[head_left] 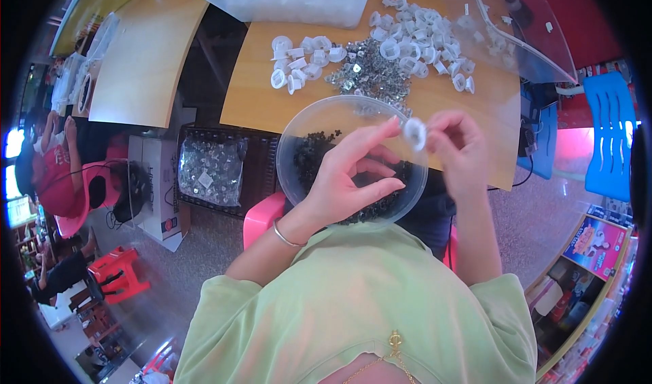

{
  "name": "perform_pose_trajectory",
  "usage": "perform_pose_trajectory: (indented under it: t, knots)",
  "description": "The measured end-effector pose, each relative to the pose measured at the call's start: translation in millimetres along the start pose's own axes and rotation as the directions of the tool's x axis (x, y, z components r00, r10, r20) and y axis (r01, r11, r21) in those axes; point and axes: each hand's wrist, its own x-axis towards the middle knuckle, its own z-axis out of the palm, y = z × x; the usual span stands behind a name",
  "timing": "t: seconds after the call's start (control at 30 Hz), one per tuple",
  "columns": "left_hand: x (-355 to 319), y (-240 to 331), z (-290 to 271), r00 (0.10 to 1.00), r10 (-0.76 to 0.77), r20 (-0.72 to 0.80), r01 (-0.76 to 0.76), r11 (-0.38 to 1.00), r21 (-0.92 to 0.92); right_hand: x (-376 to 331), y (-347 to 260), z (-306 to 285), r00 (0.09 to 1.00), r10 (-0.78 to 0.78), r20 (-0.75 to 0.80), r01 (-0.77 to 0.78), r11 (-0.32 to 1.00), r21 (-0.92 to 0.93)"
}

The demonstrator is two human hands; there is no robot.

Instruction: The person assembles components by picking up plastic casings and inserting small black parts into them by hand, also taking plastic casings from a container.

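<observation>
A small white round plastic piece (414, 134) is up between my hands, above the rim of a clear round tub (288, 152). My right hand (460, 150) pinches it at its right side. My left hand (354, 173) is over the tub with thumb and fingers apart; its index fingertip is close to the piece, and I cannot tell if they touch. Small black parts (309, 154) lie in the tub, partly hidden by my left hand. Just beyond the tub, a heap of small shiny metal pieces (373, 71) spreads on the wooden table (251, 102).
More white plastic pieces lie in a large pile (418, 34) at right and a smaller group (297, 63) at left. A white bin (285, 0) stands at the back. Left of the tub, a black crate (261, 170) holds a bag of metal parts (210, 170). Another person (58, 173) sits far left.
</observation>
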Motion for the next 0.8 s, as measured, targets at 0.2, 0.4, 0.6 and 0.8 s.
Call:
perform_pose_trajectory:
  t: [0.2, 0.4, 0.6, 0.8]
  knots:
    - [-1.9, -6.7, -10.3, 0.998, -0.021, -0.065, 0.014, 0.994, -0.111, -23.7, 21.5, 27.6, 0.992, 0.057, 0.109, -0.095, 0.914, 0.393]
    - [-0.8, -11.4, -27.6, 0.994, 0.027, -0.106, -0.057, 0.957, -0.286, -34.8, 51.4, 37.3, 0.925, 0.042, 0.378, 0.156, 0.865, -0.478]
    - [-1.8, -0.7, -25.1, 0.992, -0.129, -0.005, 0.097, 0.772, -0.629, -50.9, 71.6, 54.3, 0.720, -0.014, 0.694, 0.640, 0.400, -0.656]
    - [-0.6, -2.5, -20.3, 0.994, -0.109, -0.014, 0.084, 0.838, -0.539, -53.0, 83.0, 55.2, 0.720, -0.019, 0.694, 0.657, 0.341, -0.672]
